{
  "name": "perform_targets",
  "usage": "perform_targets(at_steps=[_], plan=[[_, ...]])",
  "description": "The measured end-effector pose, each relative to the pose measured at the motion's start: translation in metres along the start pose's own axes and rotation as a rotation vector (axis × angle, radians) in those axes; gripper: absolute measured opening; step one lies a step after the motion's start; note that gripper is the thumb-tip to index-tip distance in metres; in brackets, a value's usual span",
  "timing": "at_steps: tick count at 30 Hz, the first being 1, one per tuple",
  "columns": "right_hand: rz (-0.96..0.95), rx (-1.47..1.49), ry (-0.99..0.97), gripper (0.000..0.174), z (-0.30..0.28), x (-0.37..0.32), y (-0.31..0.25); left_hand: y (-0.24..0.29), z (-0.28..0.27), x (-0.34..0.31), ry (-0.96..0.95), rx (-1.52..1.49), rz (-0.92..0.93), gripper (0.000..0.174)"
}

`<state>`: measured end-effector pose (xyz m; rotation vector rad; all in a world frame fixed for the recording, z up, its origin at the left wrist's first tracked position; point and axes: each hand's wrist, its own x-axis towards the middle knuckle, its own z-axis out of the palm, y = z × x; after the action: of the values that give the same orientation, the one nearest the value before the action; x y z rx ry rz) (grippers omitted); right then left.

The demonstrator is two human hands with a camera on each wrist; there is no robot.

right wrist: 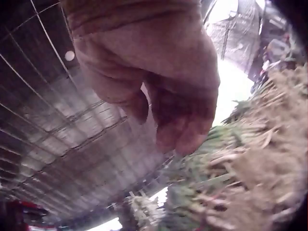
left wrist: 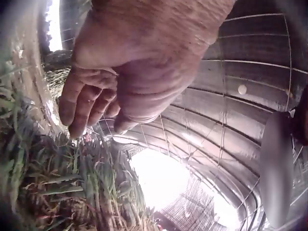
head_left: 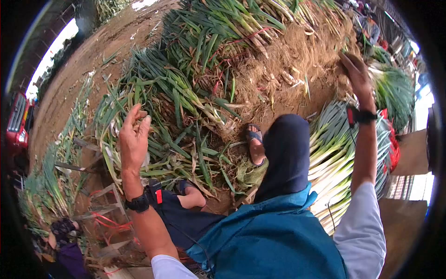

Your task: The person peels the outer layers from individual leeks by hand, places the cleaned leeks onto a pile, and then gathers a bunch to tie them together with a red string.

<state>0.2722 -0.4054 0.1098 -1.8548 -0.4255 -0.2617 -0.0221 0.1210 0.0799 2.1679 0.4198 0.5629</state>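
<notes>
My left hand (head_left: 134, 142) is raised over loose green leek leaves (head_left: 186, 158), its fingers loosely bent and holding nothing. In the left wrist view the same hand (left wrist: 139, 67) hangs with slack fingers, the leafy heap below. Up on the right, my right hand (head_left: 358, 76) reaches out near the rooty end of a big pile of leeks (head_left: 218, 42). Nothing shows between the fingers of the right hand (right wrist: 159, 82) in the right wrist view. Below the right forearm lies a stack of pale-stemmed leeks (head_left: 332, 162).
A low wooden stool or frame (head_left: 109, 200) with red strips (head_left: 111, 222) stands left of the legs. A sandalled foot (head_left: 256, 146) is on the soil among leaf scraps. Another person (head_left: 370, 30) is at the far right. A red vehicle (head_left: 18, 118) stands at the left edge.
</notes>
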Motion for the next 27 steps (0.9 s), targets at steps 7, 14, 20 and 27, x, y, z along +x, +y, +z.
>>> perform_targets(at_steps=[7, 14, 20, 27], plan=[[-0.007, 0.203, -0.629, 0.022, 0.328, 0.077, 0.043, -0.067, 0.01, 0.003, 0.056, -0.04, -0.125, 0.041], [0.142, -0.508, -0.827, 0.053, 0.511, -0.116, 0.335, -0.081, -0.036, -0.026, 0.145, 0.172, -0.307, 0.033], [0.398, -0.55, -0.792, 0.049, 0.553, -0.148, 0.271, -0.084, -0.035, -0.027, 0.041, 0.153, -0.328, 0.03], [0.384, 0.017, -0.706, 0.033, 0.53, -0.094, 0.117, -0.087, -0.02, -0.024, -0.075, 0.085, -0.266, 0.032]])
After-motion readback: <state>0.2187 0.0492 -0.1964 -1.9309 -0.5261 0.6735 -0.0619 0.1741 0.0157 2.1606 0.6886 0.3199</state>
